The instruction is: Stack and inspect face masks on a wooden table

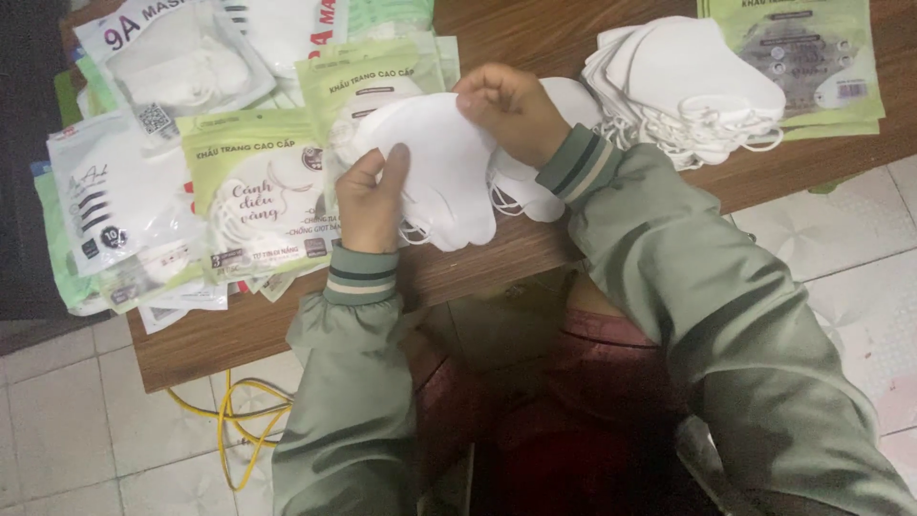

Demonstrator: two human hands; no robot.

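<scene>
Both of my hands hold a small stack of folded white face masks (435, 177) above the near edge of a brown wooden table (210, 330). My left hand (371, 199) grips the stack's lower left side, thumb on top. My right hand (511, 113) pinches its upper edge. More loose white masks (521, 186) lie under and to the right of the held stack. Both sleeves are grey-green with striped cuffs.
A pile of loose white masks (693, 86) lies at the back right, next to green mask packets (812, 57). Several green and clear mask packets (253, 191) cover the table's left side. A yellow cable (234, 420) coils on the tiled floor below.
</scene>
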